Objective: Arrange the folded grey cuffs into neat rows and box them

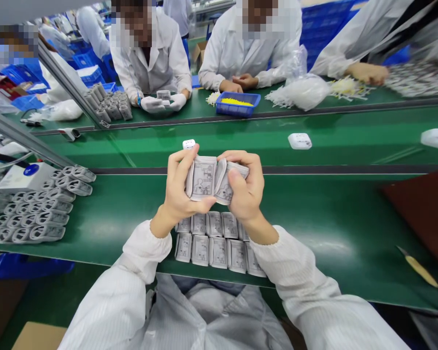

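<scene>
Between both hands, above the bench, are grey folded cuffs printed with line drawings. My left hand (180, 187) is closed around a cuff (203, 179), its printed face toward me. My right hand (248, 182) grips another cuff (223, 189), tilted and touching the first; the thumb presses on its front. Whether either hand holds more than one layer or piece, I cannot tell. Below my wrists, similar printed cuffs (218, 252) lie in two rows on the green bench (314, 214); my right forearm partly hides the right end.
Rolled grey cuffs (51, 218) are stacked at the left beside a white box (25, 176). White devices (300, 141) sit on the green conveyor (248, 136). Across it, people handle parts near a blue tray (237, 108). A yellow-handled pointed tool (421, 271) lies at right.
</scene>
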